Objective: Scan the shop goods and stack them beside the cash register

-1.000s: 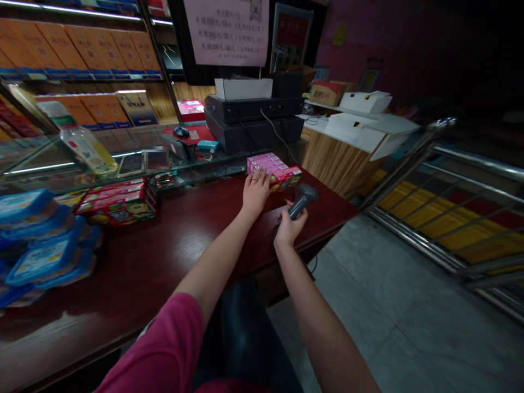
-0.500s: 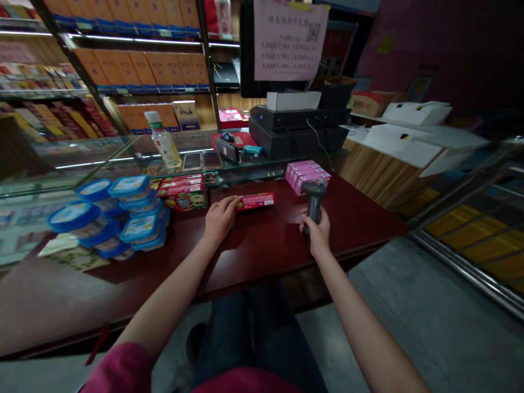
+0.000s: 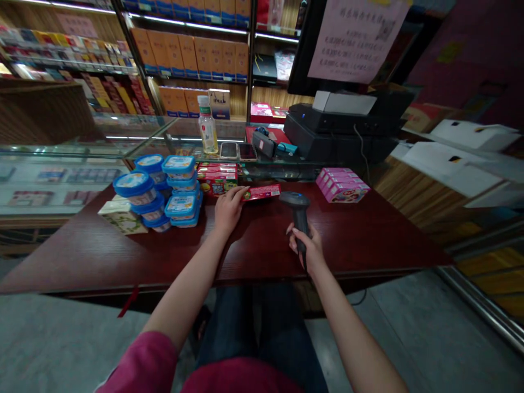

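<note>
My right hand (image 3: 308, 248) is wrapped round the handle of a dark grey barcode scanner (image 3: 301, 210), held up over the counter with its head tilted to the left. My left hand (image 3: 229, 210) grips the left end of a slim red box (image 3: 264, 192), whose printed side faces me. Just behind that hand, several red boxes with a green fruit picture (image 3: 216, 177) are stacked. Blue-lidded plastic tubs (image 3: 182, 204) stand in piles to the left. A group of pink boxes (image 3: 341, 185) lies right of the scanner, untouched.
The dark red wooden counter (image 3: 254, 251) spans the view. Beneath the tubs' left side sits a pale green patterned pack (image 3: 123, 215). On the glass case behind stand a drink bottle (image 3: 208, 128) and phones (image 3: 248, 152). A monitor with a paper notice (image 3: 356, 41) rises at the back right.
The view has swung left, so things appear further right. The scanner has come closer to the red box, its head now turned toward it. My left hand stays on the box.
</note>
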A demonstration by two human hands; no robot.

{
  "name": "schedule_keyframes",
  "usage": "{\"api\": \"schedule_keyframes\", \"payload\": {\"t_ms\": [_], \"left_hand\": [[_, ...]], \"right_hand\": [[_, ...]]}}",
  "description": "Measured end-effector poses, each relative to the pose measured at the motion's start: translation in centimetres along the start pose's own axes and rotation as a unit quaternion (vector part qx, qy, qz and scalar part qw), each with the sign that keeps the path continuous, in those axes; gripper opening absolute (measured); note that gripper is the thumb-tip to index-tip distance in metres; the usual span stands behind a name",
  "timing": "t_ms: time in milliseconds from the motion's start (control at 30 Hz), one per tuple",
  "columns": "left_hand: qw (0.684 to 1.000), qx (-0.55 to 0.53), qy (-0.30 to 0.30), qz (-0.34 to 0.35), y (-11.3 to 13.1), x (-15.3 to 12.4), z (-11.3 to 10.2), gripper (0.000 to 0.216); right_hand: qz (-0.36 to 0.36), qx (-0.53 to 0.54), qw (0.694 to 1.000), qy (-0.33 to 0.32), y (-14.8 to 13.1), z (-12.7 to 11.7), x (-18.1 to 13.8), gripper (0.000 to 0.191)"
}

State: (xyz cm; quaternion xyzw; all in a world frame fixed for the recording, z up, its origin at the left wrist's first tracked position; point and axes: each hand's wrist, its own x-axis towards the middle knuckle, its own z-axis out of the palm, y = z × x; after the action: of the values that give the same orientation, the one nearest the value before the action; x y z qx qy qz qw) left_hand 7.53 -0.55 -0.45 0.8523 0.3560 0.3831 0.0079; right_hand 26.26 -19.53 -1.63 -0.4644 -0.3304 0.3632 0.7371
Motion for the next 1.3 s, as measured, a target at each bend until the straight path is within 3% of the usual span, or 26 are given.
{"api": "schedule_keyframes", "payload": {"t_ms": [500,700,833,900,1067,1167,1300], "left_hand": [[0.999,-0.034,0.011,0.004,-0.4,-0.9,-0.5,0.049],[0.992,-0.059,0.065,-0.091,-1.5,-1.8,-0.8,0.058],[0.985,0.021,0.093,-0.147,-1.1,-1.9,-1.1,0.068],[0.988,0.068,0.076,-0.115,-0.4,-1.8,-1.1,0.070],[0.992,0.114,-0.036,0.032,1.4,-1.1,-0.1,0.067],[0.991,0.122,-0.056,0.021,1.3,-0.7,0.4,0.066],[0.992,0.119,-0.014,-0.037,0.8,-1.0,-0.2,0.065]], "right_hand": [[0.009,0.033,0.999,-0.017,-0.2,0.2,0.1,0.028],[0.028,0.036,0.999,-0.028,-0.4,0.1,0.1,0.032],[0.032,0.036,0.999,-0.018,-0.4,0.2,0.1,0.030],[0.036,0.038,0.998,-0.016,-0.5,0.3,0.1,0.028],[0.045,0.033,0.998,-0.022,-0.1,-0.1,0.4,0.027],[0.047,0.028,0.998,-0.034,0.2,-0.6,0.6,0.025],[0.047,0.034,0.998,-0.036,0.4,-0.9,0.6,0.023]]}}
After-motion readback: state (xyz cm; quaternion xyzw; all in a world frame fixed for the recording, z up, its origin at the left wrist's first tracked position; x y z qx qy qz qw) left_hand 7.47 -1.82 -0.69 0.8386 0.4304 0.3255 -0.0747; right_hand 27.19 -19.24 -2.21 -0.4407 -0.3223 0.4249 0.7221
